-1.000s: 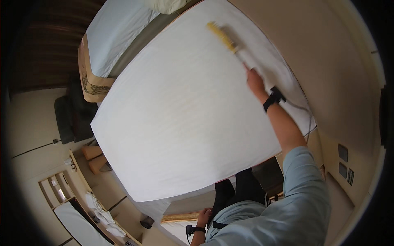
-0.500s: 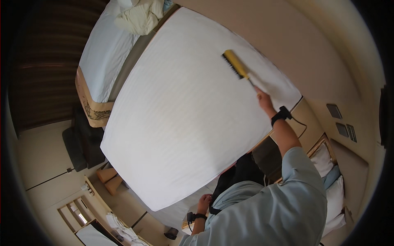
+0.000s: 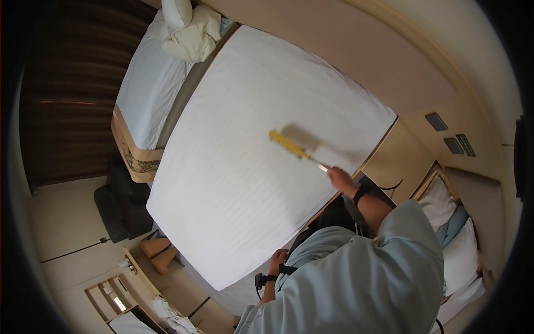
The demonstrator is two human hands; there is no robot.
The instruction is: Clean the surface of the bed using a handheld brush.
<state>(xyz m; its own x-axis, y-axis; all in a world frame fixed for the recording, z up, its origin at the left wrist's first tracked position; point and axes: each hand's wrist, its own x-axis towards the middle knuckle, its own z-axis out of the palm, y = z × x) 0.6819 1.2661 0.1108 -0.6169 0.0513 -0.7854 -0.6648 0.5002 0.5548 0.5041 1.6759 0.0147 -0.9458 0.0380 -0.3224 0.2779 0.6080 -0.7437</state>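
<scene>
My right hand [image 3: 340,179] grips the metal handle of a long yellow brush [image 3: 286,145], held over a white-covered mattress [image 3: 222,178]; the brush casts a shadow on the sheet, and whether its bristles touch is unclear. My left hand [image 3: 278,261] is down by my body beside the bed's near edge, fingers curled against the dark trousers, holding something I cannot make out, if anything.
Another bed [image 3: 147,94] with crumpled cream bedding [image 3: 194,36] stands upper left, by a dark curtain [image 3: 67,111]. A dark chair [image 3: 117,211] is at left. A padded wall panel [image 3: 345,33] borders the mattress; pillows [image 3: 456,261] lie lower right, beside a bedside cabinet [image 3: 395,156].
My right hand and the brush have swept from the mattress's upper right down toward me, the brush now pointing further left. My left hand has stayed by my body. The view has shifted.
</scene>
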